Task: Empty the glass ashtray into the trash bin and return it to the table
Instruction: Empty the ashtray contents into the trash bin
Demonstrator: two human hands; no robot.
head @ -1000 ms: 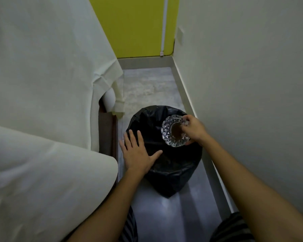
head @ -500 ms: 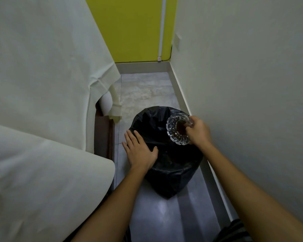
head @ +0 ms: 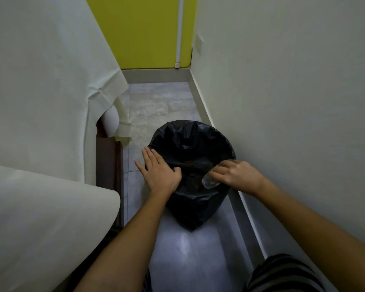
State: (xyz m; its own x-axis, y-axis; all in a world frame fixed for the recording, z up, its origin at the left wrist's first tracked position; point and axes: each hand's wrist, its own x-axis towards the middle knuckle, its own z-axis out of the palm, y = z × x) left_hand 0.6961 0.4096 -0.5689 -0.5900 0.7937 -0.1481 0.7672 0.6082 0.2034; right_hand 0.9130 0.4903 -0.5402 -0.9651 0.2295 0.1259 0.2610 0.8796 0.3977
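The trash bin (head: 188,142), lined with a black bag, stands on the floor against the right wall. My right hand (head: 237,175) grips the glass ashtray (head: 209,181) turned over at the bin's near right rim; only a blurred, clear edge of it shows below my fingers. My left hand (head: 159,172) rests flat on the bin's left rim, fingers spread, thumb hooked over the bag. Brownish debris lies inside the bin, near the ashtray.
A cloth-covered table (head: 40,102) fills the left side, its dark wooden leg (head: 109,165) close to the bin. A pale wall (head: 293,102) runs along the right. A yellow wall (head: 148,32) closes the narrow grey floor (head: 160,102) behind the bin.
My right hand turned the ashtray from facing me to upside down and lowered it toward the bin's near right rim. My left hand stayed on the bin's left rim.
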